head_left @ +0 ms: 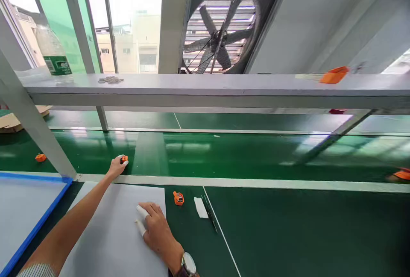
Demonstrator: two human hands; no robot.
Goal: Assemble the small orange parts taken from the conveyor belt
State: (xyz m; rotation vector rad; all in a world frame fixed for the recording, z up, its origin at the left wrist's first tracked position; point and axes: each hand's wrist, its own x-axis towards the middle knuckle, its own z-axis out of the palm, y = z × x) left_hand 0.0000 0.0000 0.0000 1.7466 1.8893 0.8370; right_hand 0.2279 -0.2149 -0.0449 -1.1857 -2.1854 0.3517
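My left hand [117,167] reaches forward over the white rail onto the green conveyor belt [224,153], its fingers closed around a small orange part [124,158]. My right hand [153,225] rests flat on a grey mat [115,234] on the green bench, fingers spread, two fingertips in white cots, a watch on the wrist. Another small orange part [178,198] lies on the bench just right of the mat, beside a white slip [200,207] and dark tweezers [209,213].
A third orange part [40,157] lies on the belt at far left, one more at the right edge [402,175]. A grey shelf [205,86] spans overhead with an orange tray [333,75]. A slanted grey post [35,127] and blue-edged board [22,213] stand left.
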